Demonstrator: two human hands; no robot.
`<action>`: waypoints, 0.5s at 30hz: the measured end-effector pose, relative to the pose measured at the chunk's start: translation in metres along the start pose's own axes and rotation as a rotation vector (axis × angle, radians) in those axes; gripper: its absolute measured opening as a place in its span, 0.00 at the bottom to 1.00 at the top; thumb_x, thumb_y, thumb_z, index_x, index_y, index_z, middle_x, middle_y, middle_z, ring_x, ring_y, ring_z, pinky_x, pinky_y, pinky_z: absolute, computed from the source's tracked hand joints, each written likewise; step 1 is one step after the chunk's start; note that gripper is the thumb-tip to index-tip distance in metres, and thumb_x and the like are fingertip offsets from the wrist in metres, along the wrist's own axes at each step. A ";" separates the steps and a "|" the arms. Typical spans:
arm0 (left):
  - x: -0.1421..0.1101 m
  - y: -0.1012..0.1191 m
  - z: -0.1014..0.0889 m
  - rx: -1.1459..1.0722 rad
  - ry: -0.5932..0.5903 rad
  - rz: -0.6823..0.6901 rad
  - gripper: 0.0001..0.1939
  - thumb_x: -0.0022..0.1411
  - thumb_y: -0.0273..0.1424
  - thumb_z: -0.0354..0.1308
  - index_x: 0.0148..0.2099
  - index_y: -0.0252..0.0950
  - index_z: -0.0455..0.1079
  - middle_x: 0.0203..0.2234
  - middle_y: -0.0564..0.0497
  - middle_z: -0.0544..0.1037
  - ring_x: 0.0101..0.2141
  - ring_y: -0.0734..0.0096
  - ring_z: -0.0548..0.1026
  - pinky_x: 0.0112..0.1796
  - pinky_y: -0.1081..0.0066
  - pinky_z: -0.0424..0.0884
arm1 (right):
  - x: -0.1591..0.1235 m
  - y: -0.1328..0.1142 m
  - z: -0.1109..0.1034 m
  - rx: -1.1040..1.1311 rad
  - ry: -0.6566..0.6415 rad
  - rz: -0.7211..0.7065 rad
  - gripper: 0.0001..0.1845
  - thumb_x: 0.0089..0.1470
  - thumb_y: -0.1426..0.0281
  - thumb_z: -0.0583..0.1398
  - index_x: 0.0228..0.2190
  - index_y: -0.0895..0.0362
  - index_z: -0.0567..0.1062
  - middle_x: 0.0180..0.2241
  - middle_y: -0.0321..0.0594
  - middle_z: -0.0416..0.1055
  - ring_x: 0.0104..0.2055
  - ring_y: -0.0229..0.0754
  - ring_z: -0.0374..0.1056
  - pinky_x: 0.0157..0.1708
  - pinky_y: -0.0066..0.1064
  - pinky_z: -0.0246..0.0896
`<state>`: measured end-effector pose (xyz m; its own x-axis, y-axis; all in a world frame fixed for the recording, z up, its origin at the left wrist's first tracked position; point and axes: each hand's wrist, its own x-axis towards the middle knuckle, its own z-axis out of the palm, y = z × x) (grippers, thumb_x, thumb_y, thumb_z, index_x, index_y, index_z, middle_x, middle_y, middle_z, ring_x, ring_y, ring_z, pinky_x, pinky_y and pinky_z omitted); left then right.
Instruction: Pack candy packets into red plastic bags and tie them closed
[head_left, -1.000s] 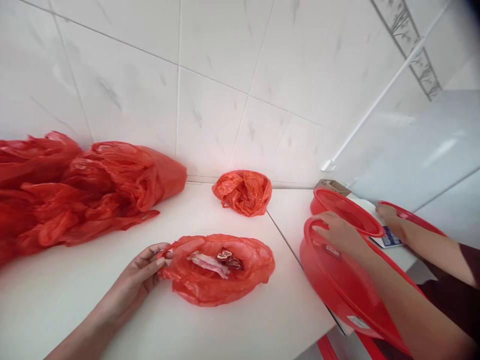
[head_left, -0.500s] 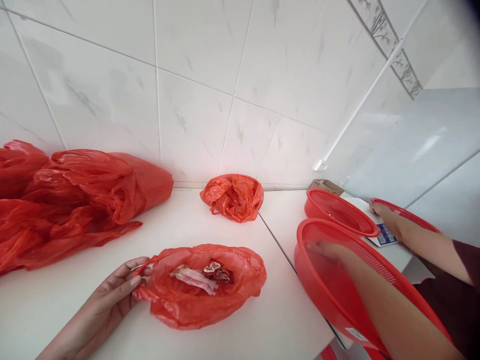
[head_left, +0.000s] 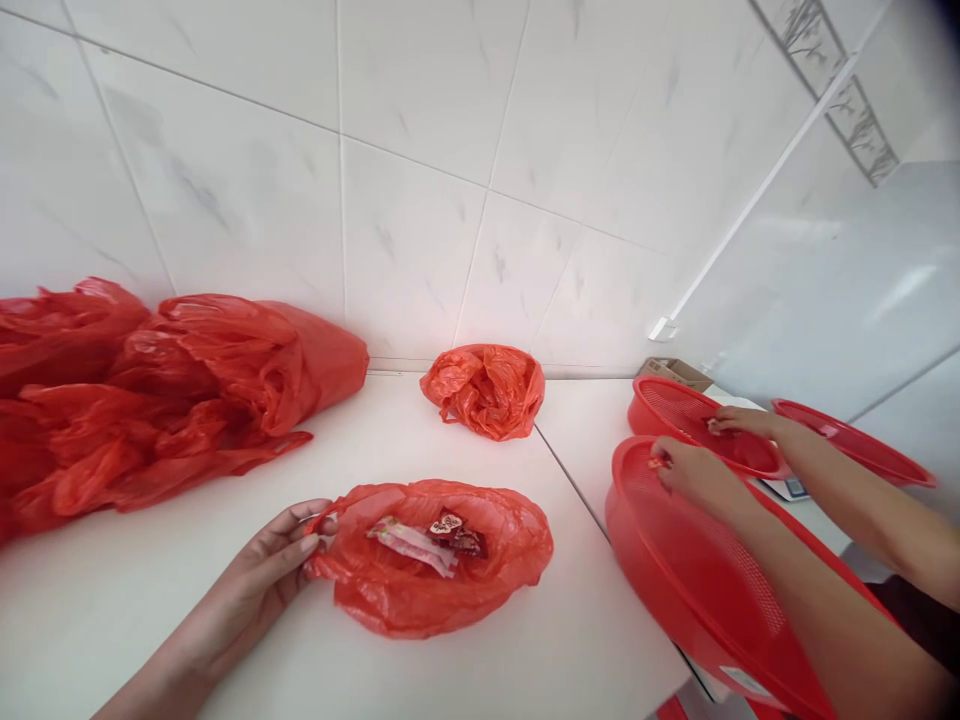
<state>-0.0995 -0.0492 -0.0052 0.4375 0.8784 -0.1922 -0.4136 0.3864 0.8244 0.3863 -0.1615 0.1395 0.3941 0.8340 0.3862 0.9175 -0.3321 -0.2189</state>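
Observation:
On the white table a red plastic bag (head_left: 450, 605) lies with its mouth wide open. My left hand (head_left: 281, 550) pinches its left rim. Inside rest a pink-and-white wrapped stick (head_left: 412, 545) and dark red wrapped packets (head_left: 459, 533), one with a white label. My right hand (head_left: 690, 475) is above the near red plastic basket (head_left: 652, 545), close to its far rim. Its fingers are closed on a small red-wrapped piece (head_left: 658, 462) whose exact kind I cannot make out. The basket's bottom is mostly hidden by my forearm.
A pile of red plastic bags (head_left: 187, 400) lies at left, and a crumpled red bag (head_left: 487, 392) by the tiled wall. A co-worker's hand (head_left: 742, 420) holds something small over a second red basket (head_left: 652, 395). Behind stand a third basket (head_left: 855, 445) and a cardboard box (head_left: 679, 373).
My right hand has risen from inside the near basket with a small wrapped piece. The co-worker's hand has moved from the far basket to the middle one. The view has shifted slightly.

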 end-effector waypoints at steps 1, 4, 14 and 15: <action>0.000 0.000 0.000 0.001 -0.007 0.001 0.15 0.56 0.29 0.63 0.47 0.43 0.71 0.39 0.50 0.76 0.37 0.71 0.73 0.38 0.73 0.73 | 0.000 -0.006 -0.003 -0.018 -0.032 -0.007 0.05 0.45 0.73 0.57 0.21 0.54 0.68 0.15 0.33 0.65 0.18 0.37 0.58 0.19 0.29 0.48; -0.002 0.001 0.002 0.008 -0.035 0.010 0.13 0.57 0.29 0.62 0.46 0.42 0.71 0.40 0.50 0.75 0.36 0.71 0.73 0.38 0.72 0.72 | -0.014 -0.043 -0.009 -0.036 -0.080 -0.094 0.05 0.51 0.68 0.55 0.32 0.52 0.70 0.28 0.36 0.73 0.25 0.40 0.66 0.24 0.29 0.55; -0.004 0.002 0.003 0.011 -0.026 0.010 0.14 0.55 0.30 0.63 0.46 0.44 0.71 0.39 0.51 0.76 0.37 0.71 0.73 0.39 0.73 0.73 | -0.071 -0.176 0.029 0.135 -0.365 -0.596 0.17 0.54 0.72 0.53 0.46 0.49 0.67 0.51 0.37 0.68 0.41 0.41 0.71 0.38 0.31 0.64; -0.004 0.002 0.003 0.010 -0.017 0.003 0.15 0.54 0.30 0.64 0.45 0.44 0.72 0.39 0.51 0.76 0.37 0.70 0.74 0.38 0.73 0.73 | -0.065 -0.168 0.025 0.159 -0.333 -0.510 0.18 0.54 0.69 0.55 0.47 0.48 0.66 0.50 0.37 0.68 0.41 0.41 0.71 0.38 0.31 0.64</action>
<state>-0.0997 -0.0528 -0.0010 0.4496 0.8747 -0.1808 -0.4067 0.3807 0.8304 0.2051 -0.1488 0.1288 -0.1528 0.9711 0.1834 0.9560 0.1922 -0.2214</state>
